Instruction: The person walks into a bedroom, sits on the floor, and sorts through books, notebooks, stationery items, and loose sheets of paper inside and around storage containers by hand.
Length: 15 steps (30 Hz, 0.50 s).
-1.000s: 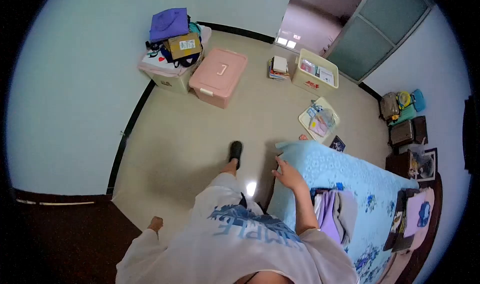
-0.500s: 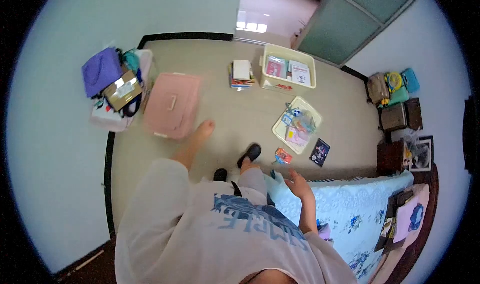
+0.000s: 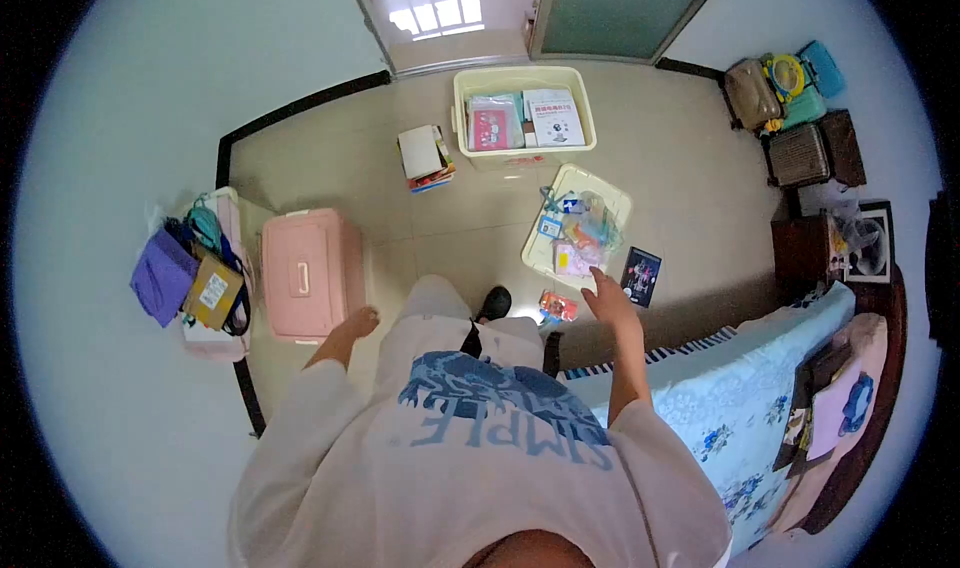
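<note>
My right hand (image 3: pixel 612 300) holds nothing, fingers stretched forward over the near edge of a cream lid (image 3: pixel 612 187). On that lid lie clear plastic bags (image 3: pixel 592 223) and a pink-and-white item (image 3: pixel 572 260). An orange-red packet (image 3: pixel 558 306) is on the floor left of this hand, and a dark, book-like item (image 3: pixel 641 276) on its right. My left hand (image 3: pixel 358 323) hangs beside the near right corner of a lidded pink storage bin (image 3: pixel 310 278); I cannot make out its fingers.
A cream bin (image 3: pixel 525 158) with books stands by the doorway, a book stack (image 3: pixel 428 158) at its left. Bags and a cardboard box (image 3: pixel 213 290) sit by the left wall. A blue-covered bed (image 3: pixel 700 398) borders my right. Suitcases (image 3: pixel 755 96) stand at the far right.
My view has shifted, and the lid and cream bin appear nearer the middle. My right hand now reaches forward to the lid's near edge. My left hand has drawn back beside the pink bin.
</note>
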{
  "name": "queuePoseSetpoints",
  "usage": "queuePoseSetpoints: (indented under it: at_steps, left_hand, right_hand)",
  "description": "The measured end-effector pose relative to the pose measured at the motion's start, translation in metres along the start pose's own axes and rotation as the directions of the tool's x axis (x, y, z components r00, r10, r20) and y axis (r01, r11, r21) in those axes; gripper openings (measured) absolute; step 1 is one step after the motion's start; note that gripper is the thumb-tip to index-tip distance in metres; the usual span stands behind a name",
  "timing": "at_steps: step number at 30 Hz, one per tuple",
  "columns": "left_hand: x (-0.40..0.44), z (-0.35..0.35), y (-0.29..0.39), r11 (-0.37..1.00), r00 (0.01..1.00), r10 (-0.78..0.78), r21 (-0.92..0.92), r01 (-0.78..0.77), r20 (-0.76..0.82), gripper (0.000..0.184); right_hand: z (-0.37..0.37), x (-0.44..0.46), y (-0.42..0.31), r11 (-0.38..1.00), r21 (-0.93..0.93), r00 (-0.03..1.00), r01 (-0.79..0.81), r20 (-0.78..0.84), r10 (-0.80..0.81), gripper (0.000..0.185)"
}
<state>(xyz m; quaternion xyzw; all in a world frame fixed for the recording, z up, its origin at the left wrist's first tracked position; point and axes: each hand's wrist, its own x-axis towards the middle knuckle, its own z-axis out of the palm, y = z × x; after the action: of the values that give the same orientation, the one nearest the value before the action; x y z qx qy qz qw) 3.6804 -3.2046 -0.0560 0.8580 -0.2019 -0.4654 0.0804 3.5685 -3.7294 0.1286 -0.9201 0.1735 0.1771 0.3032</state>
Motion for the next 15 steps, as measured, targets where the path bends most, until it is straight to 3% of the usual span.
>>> queuePoseSetpoints:
  at_steps: [2,3,5,7,11,15]
  left_hand:
    - [-0.006,0.048,-0.056,0.935,0.965,-0.244,-0.286,0.208,-0.098,0.033]
    - [-0.026,0.047,-0.062,0.899,0.946,-0.323,-0.321,0.297,-0.031,0.032]
    - [-0.061,0.013,-0.049,0.855,0.901,-0.405,-0.284,0.433,0.156,0.032]
    - [-0.068,-0.023,-0.043,0.842,0.869,-0.432,-0.237,0.484,0.240,0.032]
    - [-0.006,-0.100,-0.049,0.892,0.861,-0.392,-0.096,0.442,0.324,0.031]
    - [0.136,-0.205,-0.028,0.970,0.921,-0.242,0.100,0.222,0.306,0.030]
  right_hand:
    - [-0.011,0.024,0.003,0.999,-0.038,1.000,-0.016,0.006,0.016,0.048]
    - [-0.012,0.036,0.007,0.999,-0.024,1.000,-0.029,0.010,0.029,0.048]
    - [-0.010,0.058,0.013,0.997,0.002,0.997,-0.073,0.001,0.073,0.048]
    - [-0.013,0.077,0.006,0.981,0.030,0.979,-0.191,0.084,0.188,0.047]
    - [-0.010,0.120,0.001,0.940,0.079,0.929,-0.331,0.199,0.311,0.050]
    - [0.007,0.162,0.006,0.908,0.019,0.882,-0.419,0.246,0.401,0.048]
